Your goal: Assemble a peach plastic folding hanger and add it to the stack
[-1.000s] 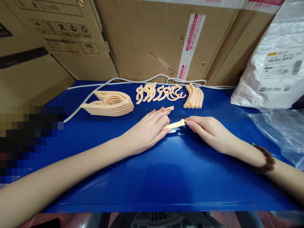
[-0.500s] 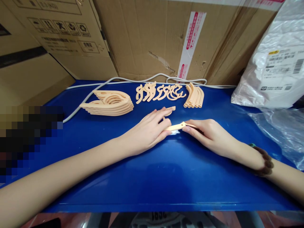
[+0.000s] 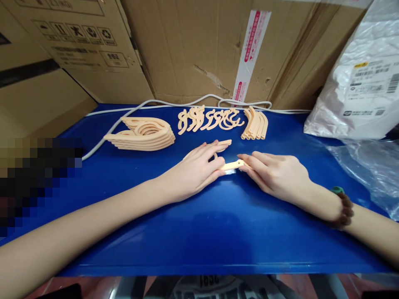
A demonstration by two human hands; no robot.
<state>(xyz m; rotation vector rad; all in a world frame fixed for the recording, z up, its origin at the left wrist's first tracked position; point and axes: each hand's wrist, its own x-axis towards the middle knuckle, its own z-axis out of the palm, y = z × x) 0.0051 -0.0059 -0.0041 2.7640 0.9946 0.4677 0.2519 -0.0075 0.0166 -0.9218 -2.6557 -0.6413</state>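
Observation:
My left hand (image 3: 195, 170) lies palm down on the blue table (image 3: 199, 232), fingers together over a peach plastic piece (image 3: 231, 165) whose end sticks out to the right. My right hand (image 3: 274, 173) meets it from the right, fingertips pinching that exposed end. Another tip of the peach part (image 3: 225, 142) shows beyond my left fingers. Farther back lie a stack of assembled peach hangers (image 3: 145, 133), a row of peach hooks (image 3: 210, 119) and a bundle of curved peach arms (image 3: 255, 124).
Cardboard boxes (image 3: 193, 45) wall off the back of the table, with a white cable (image 3: 137, 109) running along their foot. A white plastic parcel (image 3: 358, 79) and clear plastic film (image 3: 370, 170) sit at the right. A beaded bracelet (image 3: 344, 211) circles my right wrist.
My right hand has slid left along the table, closing over the end of the peach piece held under my left hand. My left hand has barely moved.

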